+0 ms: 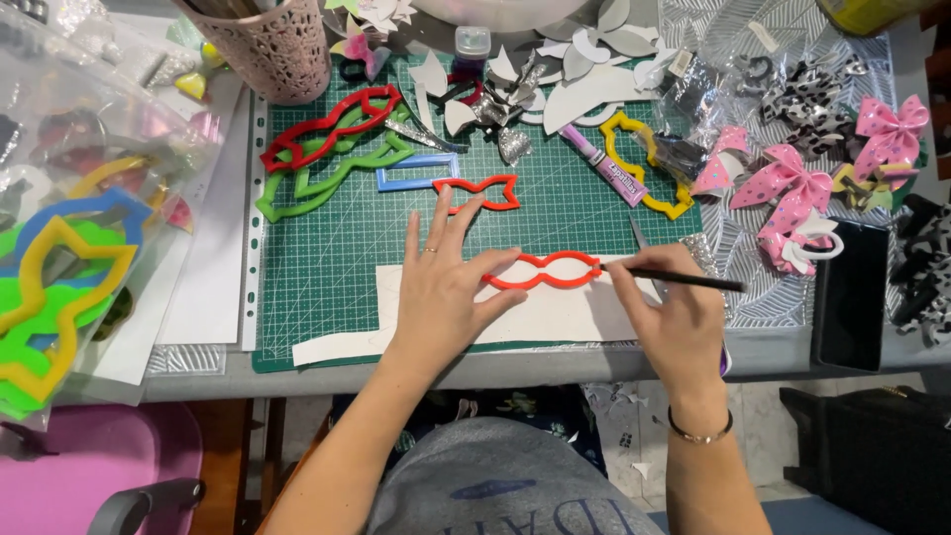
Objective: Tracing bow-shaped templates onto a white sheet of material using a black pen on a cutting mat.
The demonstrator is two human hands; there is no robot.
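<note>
My left hand (443,287) lies flat with fingers spread on a white sheet of material (555,315), its fingertips pressing the left end of an orange-red bow-shaped stencil (543,269). My right hand (666,315) grips a thin black pencil (684,280), whose tip touches the stencil's right end. The sheet rests on a green cutting mat (337,238). A ring is on my left hand and a bracelet on my right wrist.
More stencils lie on the mat: red (327,127), green (332,173), blue (416,171), small orange (477,191), yellow (649,163). A glue tube (604,163), pink cup (272,45), pink bows (792,183), black phone (850,295) and a bag of stencils (59,267) surround it.
</note>
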